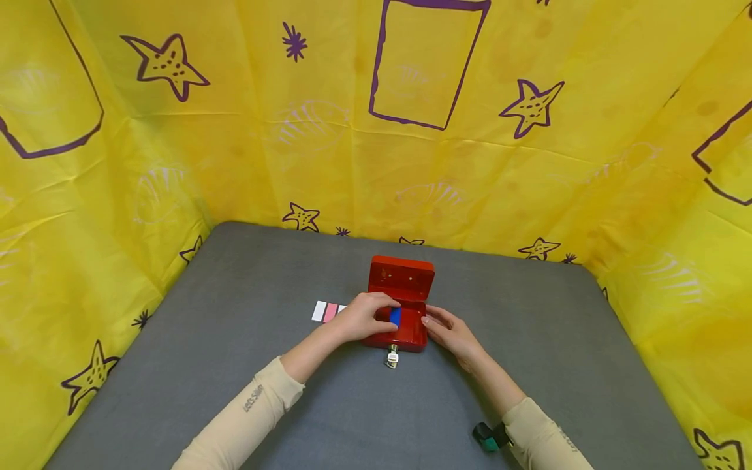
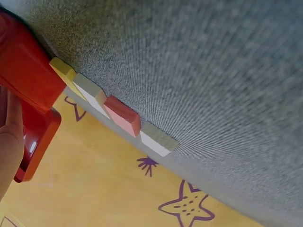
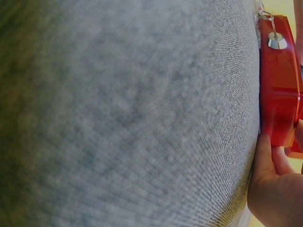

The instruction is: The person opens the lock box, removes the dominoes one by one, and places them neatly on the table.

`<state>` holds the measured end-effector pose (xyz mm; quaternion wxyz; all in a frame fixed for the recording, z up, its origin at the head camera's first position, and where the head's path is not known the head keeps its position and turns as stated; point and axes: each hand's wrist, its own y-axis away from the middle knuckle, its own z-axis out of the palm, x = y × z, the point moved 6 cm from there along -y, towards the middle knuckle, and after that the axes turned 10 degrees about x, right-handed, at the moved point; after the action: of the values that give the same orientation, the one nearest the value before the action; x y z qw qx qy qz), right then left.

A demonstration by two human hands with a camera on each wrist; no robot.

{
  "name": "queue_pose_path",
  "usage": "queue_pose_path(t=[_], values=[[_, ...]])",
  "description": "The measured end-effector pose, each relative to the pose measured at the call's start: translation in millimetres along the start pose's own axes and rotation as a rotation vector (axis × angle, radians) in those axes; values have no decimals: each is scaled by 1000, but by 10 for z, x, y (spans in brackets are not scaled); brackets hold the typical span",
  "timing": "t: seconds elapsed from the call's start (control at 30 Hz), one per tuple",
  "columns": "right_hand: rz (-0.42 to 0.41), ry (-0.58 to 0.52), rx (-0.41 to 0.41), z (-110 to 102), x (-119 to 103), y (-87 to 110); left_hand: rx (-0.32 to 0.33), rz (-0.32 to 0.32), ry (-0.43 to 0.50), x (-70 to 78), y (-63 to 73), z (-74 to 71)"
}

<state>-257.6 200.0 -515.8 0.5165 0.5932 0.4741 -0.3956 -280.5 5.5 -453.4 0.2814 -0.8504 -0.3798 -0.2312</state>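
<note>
A red cash box (image 1: 418, 336) stands on the grey table with its lid (image 1: 401, 277) raised at the back. My left hand (image 1: 364, 316) reaches over the box's left side and pinches a blue block (image 1: 395, 318) between thumb and fingers, within the tray area. At the box's right wall is my right hand (image 1: 454, 335), fairly straight fingers against the outside and thumb at the rim. In the right wrist view its fingertips touch the red wall (image 3: 279, 113) low by the table. Keys (image 1: 391, 358) hang from the front lock.
Left of the box lie flat blocks in a row: a white block (image 2: 156, 138), a pink block (image 2: 122, 116), another white block (image 2: 91, 93) and a yellow block (image 2: 63, 71) nearest the box. Yellow patterned cloth (image 1: 329, 163) encloses the table's back and sides.
</note>
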Motion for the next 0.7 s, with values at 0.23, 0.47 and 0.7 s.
queue_pose_path(t=[0.23, 0.47, 0.7], values=[[9, -4, 10, -3, 8, -2, 76, -83, 163, -54, 67, -72], [12, 8, 17, -3, 20, -4, 121, -122, 279, -109, 114, -131], [18, -15, 13, -7, 18, 0, 130, -137, 322, -131, 174, -193]])
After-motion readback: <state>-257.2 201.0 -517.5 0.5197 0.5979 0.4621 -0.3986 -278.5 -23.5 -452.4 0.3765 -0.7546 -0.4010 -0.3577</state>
